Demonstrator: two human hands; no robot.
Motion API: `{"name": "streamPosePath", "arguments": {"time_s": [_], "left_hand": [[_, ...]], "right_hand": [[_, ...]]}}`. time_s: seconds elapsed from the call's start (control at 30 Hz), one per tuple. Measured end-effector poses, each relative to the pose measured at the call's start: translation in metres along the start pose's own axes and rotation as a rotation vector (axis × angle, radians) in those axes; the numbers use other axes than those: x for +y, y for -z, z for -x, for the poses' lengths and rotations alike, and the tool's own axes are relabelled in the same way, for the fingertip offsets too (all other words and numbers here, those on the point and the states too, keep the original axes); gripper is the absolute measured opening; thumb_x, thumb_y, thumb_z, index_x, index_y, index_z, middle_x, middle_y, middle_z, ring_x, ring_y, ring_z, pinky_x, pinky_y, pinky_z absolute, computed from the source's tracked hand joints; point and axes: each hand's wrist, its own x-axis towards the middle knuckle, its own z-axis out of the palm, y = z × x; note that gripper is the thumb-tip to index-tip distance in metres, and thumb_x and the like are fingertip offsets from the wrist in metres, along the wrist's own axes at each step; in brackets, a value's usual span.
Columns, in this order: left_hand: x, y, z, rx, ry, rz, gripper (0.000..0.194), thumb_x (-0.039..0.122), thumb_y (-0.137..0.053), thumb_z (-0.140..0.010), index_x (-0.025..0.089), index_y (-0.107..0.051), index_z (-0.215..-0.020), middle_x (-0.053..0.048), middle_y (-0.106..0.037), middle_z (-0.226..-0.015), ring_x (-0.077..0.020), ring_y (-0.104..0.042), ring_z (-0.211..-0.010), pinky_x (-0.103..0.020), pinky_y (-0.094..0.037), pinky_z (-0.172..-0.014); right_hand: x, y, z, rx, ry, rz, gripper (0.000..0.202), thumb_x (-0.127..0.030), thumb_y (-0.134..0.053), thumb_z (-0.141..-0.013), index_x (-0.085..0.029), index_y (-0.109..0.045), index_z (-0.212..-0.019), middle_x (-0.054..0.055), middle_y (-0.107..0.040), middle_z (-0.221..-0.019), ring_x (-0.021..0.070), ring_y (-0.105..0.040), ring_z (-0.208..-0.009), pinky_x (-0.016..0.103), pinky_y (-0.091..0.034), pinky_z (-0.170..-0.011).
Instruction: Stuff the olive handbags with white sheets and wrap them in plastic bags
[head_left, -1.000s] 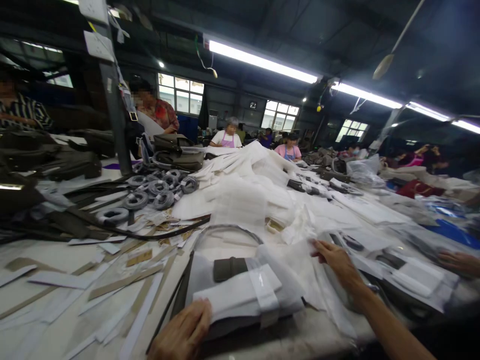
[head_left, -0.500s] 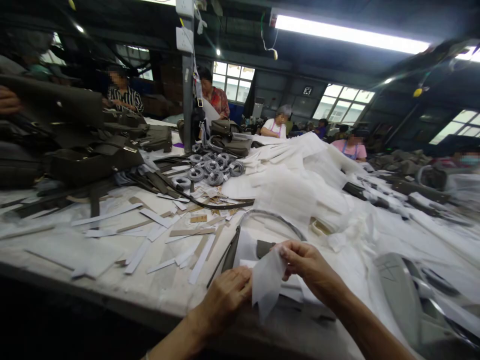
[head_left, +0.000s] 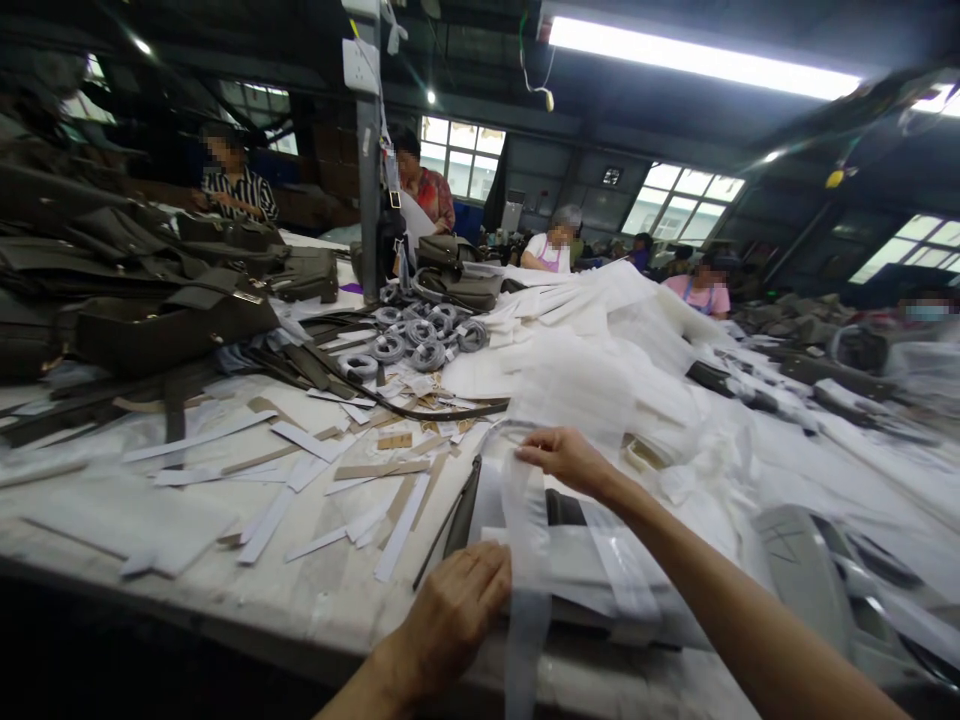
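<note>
My right hand (head_left: 566,458) pinches the upper end of a long translucent plastic strip (head_left: 529,530). Lower down, my left hand (head_left: 461,605) has its fingers closed at the left edge of that strip, whose tail hangs past the table's front edge. Behind and under the strip lies a dark grey-brown bag (head_left: 463,510), partly covered with white wrapping (head_left: 577,555). A dark rolled part (head_left: 564,508) of it shows right of the strip, and a grey loop curves beyond the bag. My left fingertips are partly hidden.
White and brown paper strips (head_left: 409,520) lie scattered to the left. Behind them are coiled grey cords (head_left: 427,354) and dark bags (head_left: 176,325). A heap of white foam sheets (head_left: 570,370) rises ahead. A grey machine-like object (head_left: 806,570) stands right. Several people work beyond.
My right hand has moved up and away from my left, drawing the translucent strip out lengthwise. My left hand stays near the same place. A hand at the far left has gone from view.
</note>
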Motion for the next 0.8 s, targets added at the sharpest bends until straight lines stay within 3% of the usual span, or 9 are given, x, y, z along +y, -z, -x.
{"name": "streamPosePath", "arguments": {"time_s": [0.07,0.13,0.3,0.4,0.5,0.57,0.63,0.73,0.8], "left_hand": [[-0.001,-0.001,0.002,-0.015,-0.007,-0.02,0.033,0.007,-0.033,-0.095,0.006,-0.055,-0.12,-0.014,-0.07,-0.106,-0.0203,-0.066,-0.106,-0.032,-0.057,-0.091],[-0.003,-0.003,0.005,-0.009,0.002,-0.03,0.04,0.004,-0.033,-0.093,0.004,-0.05,-0.129,-0.015,-0.069,-0.11,-0.0189,-0.064,-0.111,-0.029,-0.055,-0.095],[-0.007,-0.01,0.012,0.048,-0.023,-0.027,0.054,0.007,-0.03,-0.094,0.006,-0.032,-0.148,-0.016,-0.068,-0.115,-0.0196,-0.061,-0.117,-0.032,-0.054,-0.098],[-0.007,-0.007,0.011,-0.01,-0.046,-0.059,0.049,0.011,-0.03,-0.099,0.015,-0.04,-0.146,-0.012,-0.068,-0.115,-0.0189,-0.064,-0.112,-0.032,-0.055,-0.095],[-0.007,-0.002,0.009,-0.068,-0.045,-0.07,0.044,0.014,-0.031,-0.1,0.02,-0.049,-0.14,-0.01,-0.067,-0.117,-0.0177,-0.063,-0.113,-0.03,-0.054,-0.096],[-0.008,0.0,0.008,-0.062,-0.038,-0.063,0.043,0.014,-0.032,-0.1,0.02,-0.052,-0.138,-0.01,-0.067,-0.118,-0.0178,-0.063,-0.114,-0.029,-0.054,-0.097],[-0.01,0.001,0.007,-0.037,-0.017,-0.038,0.042,0.012,-0.034,-0.099,0.02,-0.054,-0.136,-0.01,-0.066,-0.118,-0.0179,-0.063,-0.114,-0.029,-0.054,-0.096],[-0.015,0.004,0.004,0.015,0.033,0.035,0.046,0.004,-0.037,-0.093,0.019,-0.055,-0.132,-0.009,-0.067,-0.116,-0.0169,-0.063,-0.114,-0.029,-0.054,-0.097],[-0.019,0.009,0.002,0.05,0.064,0.098,0.05,0.0,-0.037,-0.088,0.019,-0.054,-0.131,-0.009,-0.067,-0.116,-0.0167,-0.062,-0.115,-0.03,-0.054,-0.097]], "right_hand": [[0.016,0.008,-0.025,0.115,0.016,0.044,0.027,-0.043,-0.072,-0.073,-0.016,-0.068,-0.069,-0.004,-0.057,-0.055,0.0084,-0.049,-0.048,0.019,-0.037,-0.046],[0.029,0.01,-0.042,0.148,-0.005,0.027,0.023,-0.04,-0.069,-0.076,-0.016,-0.069,-0.076,-0.004,-0.059,-0.057,0.0085,-0.05,-0.046,0.02,-0.038,-0.044],[0.056,-0.009,-0.065,0.167,-0.098,0.018,0.02,-0.035,-0.067,-0.08,-0.014,-0.066,-0.079,0.001,-0.066,-0.06,0.0145,-0.065,-0.054,0.023,-0.051,-0.051],[0.069,-0.024,-0.067,0.176,-0.106,0.077,0.016,-0.03,-0.066,-0.082,-0.014,-0.067,-0.078,0.004,-0.071,-0.069,0.017,-0.069,-0.066,0.027,-0.055,-0.064],[0.069,-0.026,-0.062,0.157,-0.074,0.176,0.019,-0.021,-0.075,-0.069,-0.015,-0.071,-0.087,0.007,-0.075,-0.088,0.0232,-0.071,-0.084,0.034,-0.055,-0.081],[0.058,-0.015,-0.054,0.185,-0.042,0.245,0.043,-0.015,-0.078,-0.063,-0.017,-0.071,-0.106,0.011,-0.072,-0.112,0.029,-0.067,-0.103,0.041,-0.049,-0.095],[0.037,0.007,-0.038,0.246,-0.007,0.307,0.057,-0.017,-0.075,-0.067,-0.019,-0.064,-0.123,0.013,-0.063,-0.13,0.0318,-0.059,-0.117,0.045,-0.04,-0.106],[0.005,0.055,0.014,0.409,0.089,0.398,0.04,-0.032,-0.065,-0.08,-0.023,-0.066,-0.12,0.009,-0.066,-0.125,0.0293,-0.063,-0.109,0.045,-0.043,-0.102],[-0.001,0.089,0.066,0.644,0.102,0.388,0.034,-0.047,-0.061,-0.083,-0.025,-0.071,-0.105,0.009,-0.07,-0.115,0.0283,-0.067,-0.096,0.043,-0.051,-0.09]]}}
